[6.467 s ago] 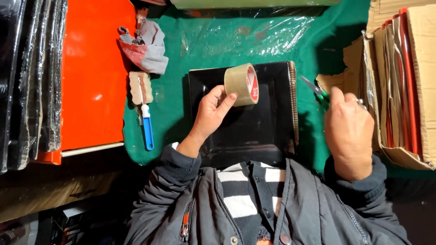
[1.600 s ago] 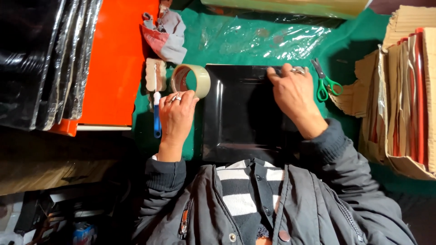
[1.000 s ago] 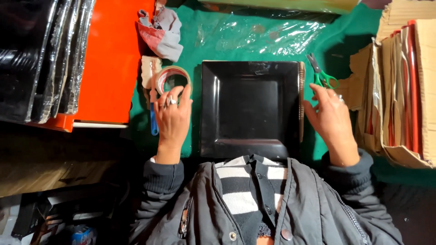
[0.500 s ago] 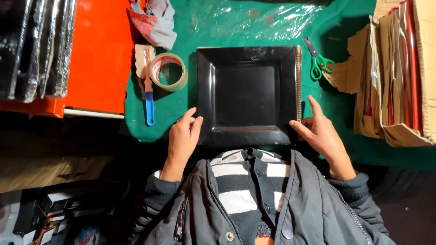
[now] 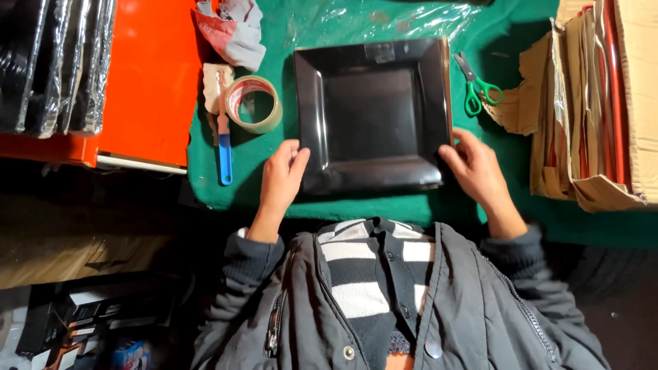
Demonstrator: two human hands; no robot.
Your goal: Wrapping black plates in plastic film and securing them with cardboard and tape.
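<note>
A black square plate (image 5: 373,113) lies on the green cloth (image 5: 411,20) in front of me, with a small piece of tape on its far rim. My left hand (image 5: 281,179) presses its fingertips against the plate's near left corner. At the near right corner, my right hand (image 5: 476,168) grips the rim with the thumb on top. A roll of beige tape (image 5: 253,104) lies flat just left of the plate, free of both hands.
Green-handled scissors (image 5: 478,88) lie right of the plate. A blue-handled brush (image 5: 224,140) and a crumpled rag (image 5: 233,27) sit by the tape. An orange board (image 5: 147,75) and foil-wrapped black stacks (image 5: 55,62) stand left, a cardboard box of sheets (image 5: 596,103) right.
My left hand set the tape roll down left of the plate and let go. Both hands then moved to the plate's near corners and took hold of it.
</note>
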